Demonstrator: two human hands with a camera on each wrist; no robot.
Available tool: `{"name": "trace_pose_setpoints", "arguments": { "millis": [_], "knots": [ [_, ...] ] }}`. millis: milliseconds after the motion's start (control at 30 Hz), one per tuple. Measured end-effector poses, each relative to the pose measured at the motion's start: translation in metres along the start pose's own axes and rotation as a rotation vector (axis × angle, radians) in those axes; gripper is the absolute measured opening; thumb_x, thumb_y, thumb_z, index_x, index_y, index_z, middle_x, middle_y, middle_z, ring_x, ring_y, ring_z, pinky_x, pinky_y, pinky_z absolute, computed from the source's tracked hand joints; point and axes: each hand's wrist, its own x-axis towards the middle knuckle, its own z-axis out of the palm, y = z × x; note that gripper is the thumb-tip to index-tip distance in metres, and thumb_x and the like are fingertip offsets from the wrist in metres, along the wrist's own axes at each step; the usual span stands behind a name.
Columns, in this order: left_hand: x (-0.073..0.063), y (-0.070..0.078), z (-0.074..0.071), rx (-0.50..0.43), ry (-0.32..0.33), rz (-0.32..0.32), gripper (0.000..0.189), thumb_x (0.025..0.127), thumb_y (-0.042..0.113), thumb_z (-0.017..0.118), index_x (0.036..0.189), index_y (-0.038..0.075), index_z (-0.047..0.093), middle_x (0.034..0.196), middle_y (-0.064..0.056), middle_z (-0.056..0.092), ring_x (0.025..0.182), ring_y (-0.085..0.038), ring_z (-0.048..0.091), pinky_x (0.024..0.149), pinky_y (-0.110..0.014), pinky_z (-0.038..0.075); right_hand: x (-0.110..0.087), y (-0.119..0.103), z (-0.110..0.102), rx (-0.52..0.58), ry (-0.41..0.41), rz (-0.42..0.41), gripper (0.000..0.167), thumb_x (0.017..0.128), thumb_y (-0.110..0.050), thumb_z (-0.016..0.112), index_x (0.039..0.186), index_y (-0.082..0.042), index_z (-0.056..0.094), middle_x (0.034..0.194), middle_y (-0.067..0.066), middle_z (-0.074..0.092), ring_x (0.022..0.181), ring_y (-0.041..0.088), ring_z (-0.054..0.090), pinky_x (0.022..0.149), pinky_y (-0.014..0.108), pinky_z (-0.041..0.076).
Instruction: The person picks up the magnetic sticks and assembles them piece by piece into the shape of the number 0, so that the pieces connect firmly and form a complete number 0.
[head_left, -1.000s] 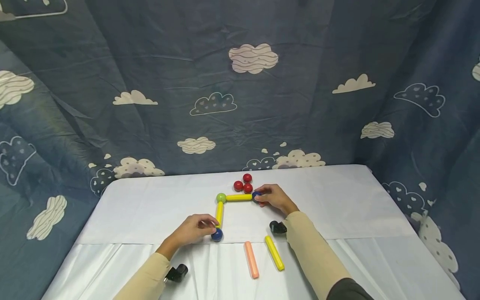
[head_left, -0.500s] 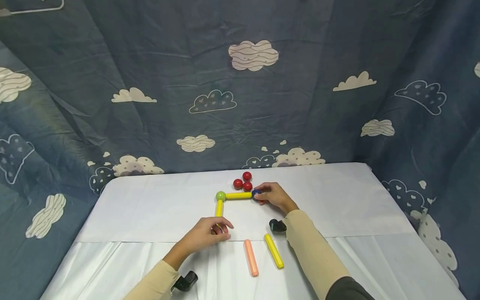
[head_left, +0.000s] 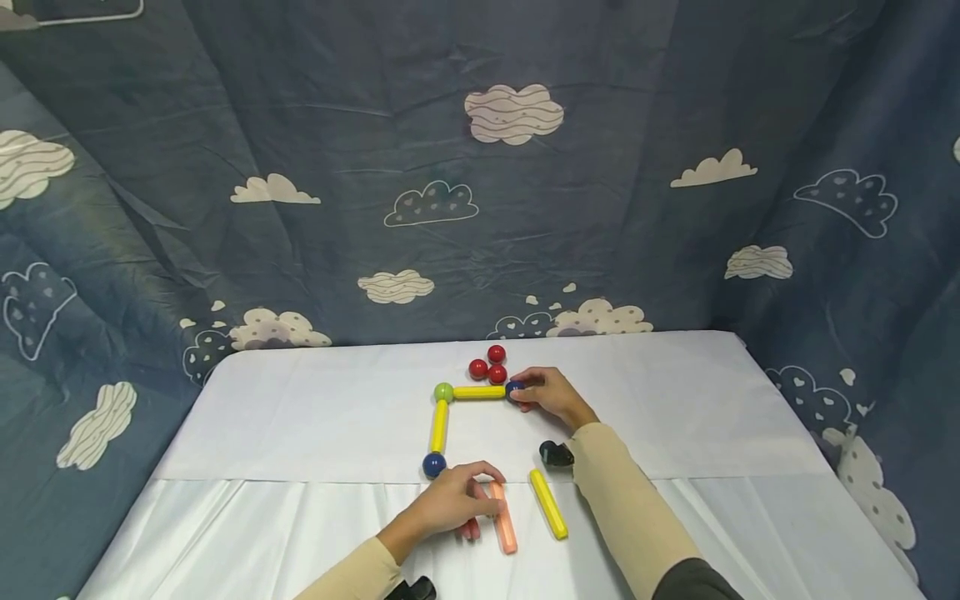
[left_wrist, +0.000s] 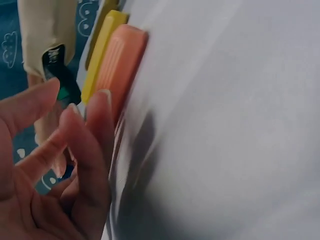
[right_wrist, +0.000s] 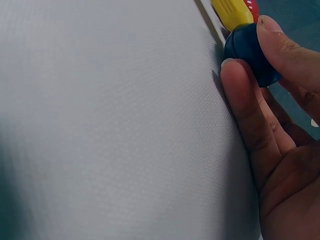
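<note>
My right hand (head_left: 553,395) pinches a dark blue ball (right_wrist: 250,52) between thumb and fingers. This ball sits at the right end of a yellow stick (head_left: 480,392), whose other end meets a green ball (head_left: 444,392). From the green ball another yellow stick (head_left: 439,427) runs toward me to a second blue ball (head_left: 434,465). My left hand (head_left: 455,500) is over a salmon-pink stick (head_left: 504,525) lying on the table. In the left wrist view its thumb and fingers are apart, close to the pink stick (left_wrist: 122,65) and not closed round it.
Three red balls (head_left: 497,373) sit together behind the far yellow stick. A loose yellow stick (head_left: 549,504) lies right of the pink one. White cloth covers the table (head_left: 675,400), with a cloud-patterned curtain (head_left: 420,125) behind it.
My left hand has let go of the near blue ball and moved right and toward me, over to the pink stick. The right hand has stayed at its blue ball.
</note>
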Motion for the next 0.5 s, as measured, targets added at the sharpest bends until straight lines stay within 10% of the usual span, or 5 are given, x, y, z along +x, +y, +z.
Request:
{"name": "trace_pose_setpoints", "arguments": {
  "millis": [500],
  "knots": [
    [0.008,0.009,0.018,0.393,0.107,-0.009,0.02,0.079,0.018,0.075,0.091,0.017,0.059,0.051,0.006,0.05,0.041,-0.005,0.044,0.041,-0.019,0.032,0.001,0.002,0.0,0.013,-0.009,-0.009,0.035,0.084,-0.007,0.074,0.118,0.0,0.064,0.11,0.016,0.062,0.076,0.017,0.063,0.069,0.028,0.056]
  ]
}}
